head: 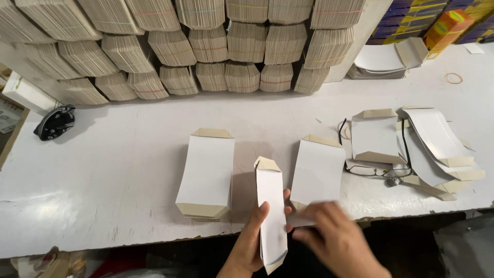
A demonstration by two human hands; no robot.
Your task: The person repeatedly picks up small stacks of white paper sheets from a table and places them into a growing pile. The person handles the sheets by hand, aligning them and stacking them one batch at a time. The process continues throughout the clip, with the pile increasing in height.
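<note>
While left hand [253, 242] grips folded card blank [271, 216], right hand [337, 239] beside.

The right hand [337, 242] is smeared with motion — its fingers cannot be told apart, nor whether they grip anything. Both wrists run off the bottom edge. The left hand [254, 242] covers the lower part of the narrow folded carton [271, 206]. The eyeglasses [378, 167] lie half under a white carton blank [374, 136]. The topmost bundled stacks [206, 13] are cut by the upper edge — the colourful boxes [442, 20] by the corner.
</note>
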